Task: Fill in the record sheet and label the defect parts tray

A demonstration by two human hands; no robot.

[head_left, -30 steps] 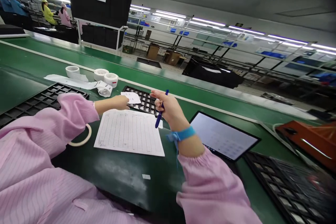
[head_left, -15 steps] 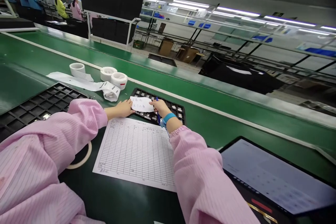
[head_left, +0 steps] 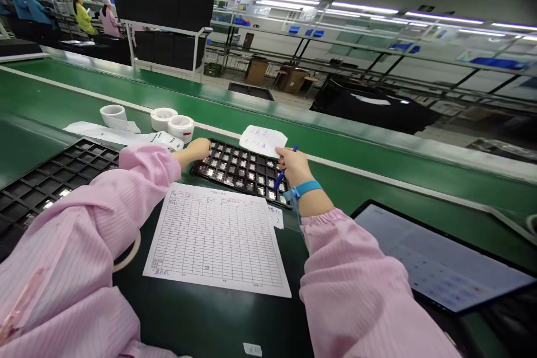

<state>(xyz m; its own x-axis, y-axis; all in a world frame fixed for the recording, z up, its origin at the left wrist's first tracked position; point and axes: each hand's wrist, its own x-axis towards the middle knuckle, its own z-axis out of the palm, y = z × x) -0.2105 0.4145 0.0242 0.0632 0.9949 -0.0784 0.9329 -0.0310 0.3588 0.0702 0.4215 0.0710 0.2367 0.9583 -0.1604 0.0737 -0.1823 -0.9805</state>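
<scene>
My right hand (head_left: 295, 168) holds a small handwritten paper slip (head_left: 263, 140) by its lower right corner, with a blue pen (head_left: 278, 180) also in its grip. Beneath the slip and the hand lies a black tray (head_left: 239, 170) with small metallic parts in its pockets. My left hand (head_left: 198, 150) is at the tray's upper left corner, its fingertips hidden behind the hand. A printed form (head_left: 218, 240) lies in front of the tray, partly over another handwritten slip (head_left: 276, 216).
White label rolls (head_left: 163, 118) and a loose label strip stand behind my left hand. A second black tray (head_left: 79, 165) is at the left, a tablet (head_left: 440, 257) at the right. Tape (head_left: 128, 254) lies by my left sleeve. People in coveralls (head_left: 84, 15) are far back left.
My right hand has moved right and carried the slip off the tray's left part, uncovering its pockets. My left hand no longer touches the slip. The view has shifted slightly.
</scene>
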